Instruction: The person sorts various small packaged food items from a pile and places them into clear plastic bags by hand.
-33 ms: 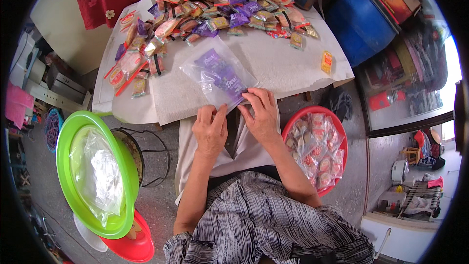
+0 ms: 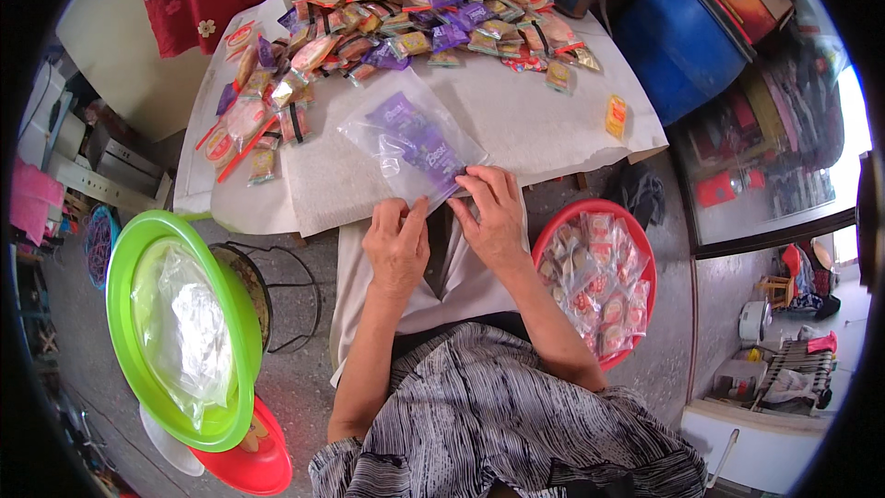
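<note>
Bag [image 2: 411, 143] lies on table [image 2: 553, 129], behind hands [image 2: 447, 226], before packet heap [image 2: 406, 9].

Two hands, the left hand [image 2: 396, 244] and the right hand [image 2: 495, 212], meet at centre on one clear bag [image 2: 410, 140] holding two purple packets [image 2: 417, 134]. One green basin [image 2: 180, 327] lower left, one red basin [image 2: 599, 281] right, one blue barrel [image 2: 678, 41] upper right.

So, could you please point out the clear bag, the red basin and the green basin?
clear bag [image 2: 410, 143], head view, purple packets inside.
red basin [image 2: 562, 219], head view, upper rim.
green basin [image 2: 123, 263], head view, left rim.
</note>
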A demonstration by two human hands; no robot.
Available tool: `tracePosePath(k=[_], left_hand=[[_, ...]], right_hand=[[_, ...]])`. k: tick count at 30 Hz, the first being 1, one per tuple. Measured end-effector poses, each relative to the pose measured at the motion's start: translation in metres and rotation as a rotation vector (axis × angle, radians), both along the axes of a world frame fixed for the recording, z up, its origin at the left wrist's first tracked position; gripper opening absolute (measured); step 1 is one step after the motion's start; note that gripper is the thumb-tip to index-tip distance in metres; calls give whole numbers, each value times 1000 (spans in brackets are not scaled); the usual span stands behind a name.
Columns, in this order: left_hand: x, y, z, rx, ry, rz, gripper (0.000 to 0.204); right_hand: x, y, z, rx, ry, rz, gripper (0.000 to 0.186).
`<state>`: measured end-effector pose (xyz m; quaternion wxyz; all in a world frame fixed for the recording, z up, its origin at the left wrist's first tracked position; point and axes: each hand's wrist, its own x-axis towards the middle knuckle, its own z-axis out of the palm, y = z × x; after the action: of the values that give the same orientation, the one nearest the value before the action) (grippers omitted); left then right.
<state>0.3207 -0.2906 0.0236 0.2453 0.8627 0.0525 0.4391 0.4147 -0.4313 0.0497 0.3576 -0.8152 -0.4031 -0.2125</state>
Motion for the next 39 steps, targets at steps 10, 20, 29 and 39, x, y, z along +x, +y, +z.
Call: tracePosePath(k=[10,20,29,39], left_hand=[[-2,0,6,-34,-9,-25,36],[-1,-3,12,-75,-9,-39,37],[-2,-3,10,-65,-21,-60,33],[-19,-32,22,26,64,-271,22]], right_hand=[[-13,-4,0,265,168,-57,31],[-14,-5,-5,199,155,-19,17],[-21,-11,-11,276,760,-20,25],[-18,-14,3,770,1527,85,43]])
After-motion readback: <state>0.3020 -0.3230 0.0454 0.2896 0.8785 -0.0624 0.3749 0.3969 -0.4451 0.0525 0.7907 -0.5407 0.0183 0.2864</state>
